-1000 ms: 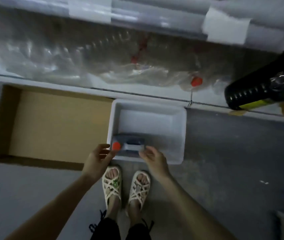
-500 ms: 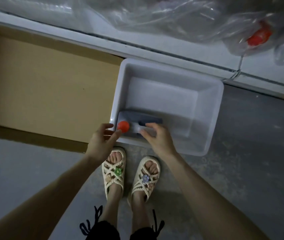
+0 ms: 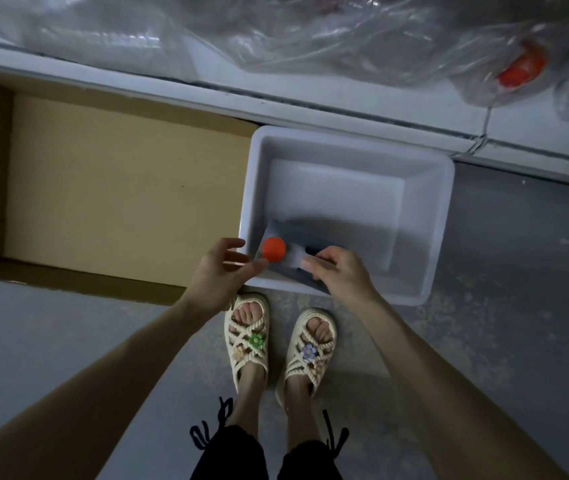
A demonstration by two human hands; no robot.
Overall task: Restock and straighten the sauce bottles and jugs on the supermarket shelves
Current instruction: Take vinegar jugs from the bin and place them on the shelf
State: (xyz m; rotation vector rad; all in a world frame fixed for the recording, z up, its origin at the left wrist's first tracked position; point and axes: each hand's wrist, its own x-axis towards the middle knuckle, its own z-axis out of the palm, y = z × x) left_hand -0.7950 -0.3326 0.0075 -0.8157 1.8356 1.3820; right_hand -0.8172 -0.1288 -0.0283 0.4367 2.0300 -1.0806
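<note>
The right hand (image 3: pixel 340 271) grips the jug (image 3: pixel 296 237) (red-capped) in the tub (image 3: pixel 425 220).

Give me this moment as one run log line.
jug: in white bin, near-left corner | right hand: grips its handle | left hand: beside red cap | cardboard box: left of bin

Open cardboard box (image 3: pixel 120 188) lay on grey floor (image 3: pixel 518 306), at left. White tub (image 3: pixel 426 220) sat just beside box's right edge. Cream rope sandals (image 3: pixel 248 337) stood near tub: green flower on left, purple on right. Black trouser cuffs (image 3: pixel 231 455) above ankles.
</note>
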